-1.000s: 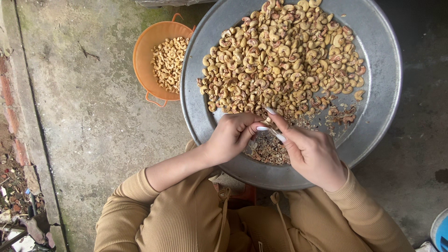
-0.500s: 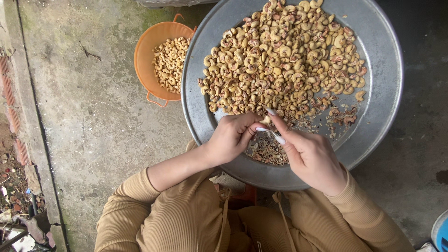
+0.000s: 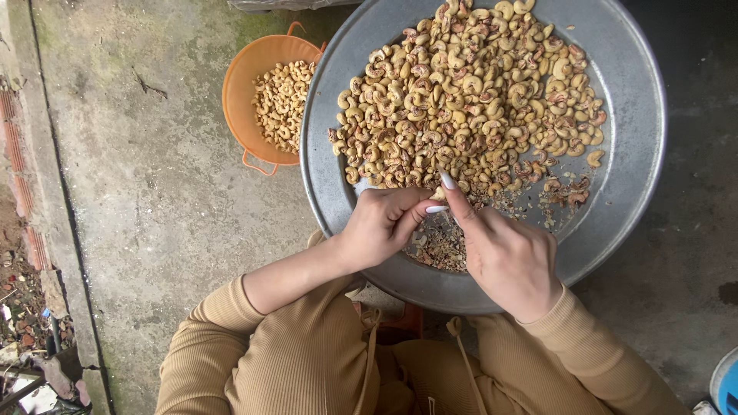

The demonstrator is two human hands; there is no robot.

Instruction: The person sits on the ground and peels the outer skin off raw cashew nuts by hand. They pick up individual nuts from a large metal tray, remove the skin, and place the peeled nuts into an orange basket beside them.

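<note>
The person sits over a large round metal tray [image 3: 638,192] that rests across the lap and the concrete floor [image 3: 161,200]. The tray carries a broad heap of cashew nuts [image 3: 469,92], most of them with brownish skin on, filling its upper and middle part. Below the heap, at the near side of the tray, lies a small patch of loose skins and flakes [image 3: 442,246].

Left hand [image 3: 380,227]: fingers curled inward, grip clenched on something small at the near edge of the heap. What it holds is hidden by the fingers, so it cannot be identified. A thin pale blade-like piece [image 3: 360,186] shows at the upper side of this hand; its kind cannot be told.

Right hand [image 3: 507,257]: thumb and forefinger pinched together, tips touching the left hand's fingertips just above the patch of skins. Whether it grips a nut cannot be told. The nails are long and pale.

To the left of the tray, touching or tucked just under its rim, stands 1 orange plastic basket [image 3: 246,84] with handles, holding lighter, cleaner cashew kernels [image 3: 283,104].

The person wears a tan ribbed long-sleeved top [image 3: 307,361]. A blue container edge [image 3: 726,380] shows at the lower right corner. Brick and rubble [image 3: 27,307] line the left edge.
</note>
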